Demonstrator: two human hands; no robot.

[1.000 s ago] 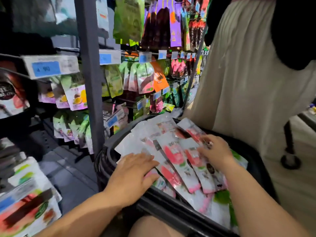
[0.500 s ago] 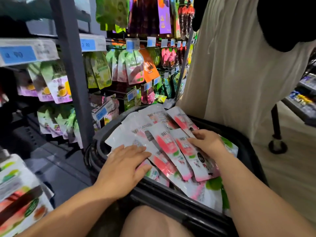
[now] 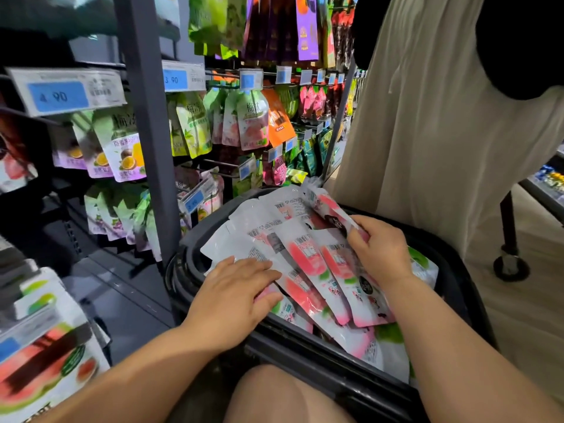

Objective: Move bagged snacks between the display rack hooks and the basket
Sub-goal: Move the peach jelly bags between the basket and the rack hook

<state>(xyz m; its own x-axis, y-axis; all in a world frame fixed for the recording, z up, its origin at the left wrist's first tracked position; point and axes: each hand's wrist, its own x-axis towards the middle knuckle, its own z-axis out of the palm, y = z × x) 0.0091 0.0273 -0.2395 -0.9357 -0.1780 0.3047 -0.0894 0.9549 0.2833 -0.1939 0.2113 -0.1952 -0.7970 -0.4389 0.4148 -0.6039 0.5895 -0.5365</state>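
Note:
A black basket (image 3: 308, 346) sits in front of me, filled with a fan of white and pink snack bags (image 3: 308, 264). My left hand (image 3: 235, 294) rests flat on the left end of the fan, fingers straight. My right hand (image 3: 378, 248) pinches one pink and white bag (image 3: 329, 209) and holds it tilted above the others. To the left and behind stands the display rack (image 3: 146, 117), with green and pink pouches (image 3: 253, 123) hanging from its hooks under blue price tags.
A person in a cream garment (image 3: 442, 117) stands right behind the basket. A trolley wheel (image 3: 511, 265) sits on the floor at right. Watermelon packs (image 3: 45, 361) fill the lower left shelf. My knee (image 3: 283, 395) is under the basket's near rim.
My right hand has picked one pink bag off the fan and lifted it. My left hand stays pressed on the bags. The camera has drifted slightly.

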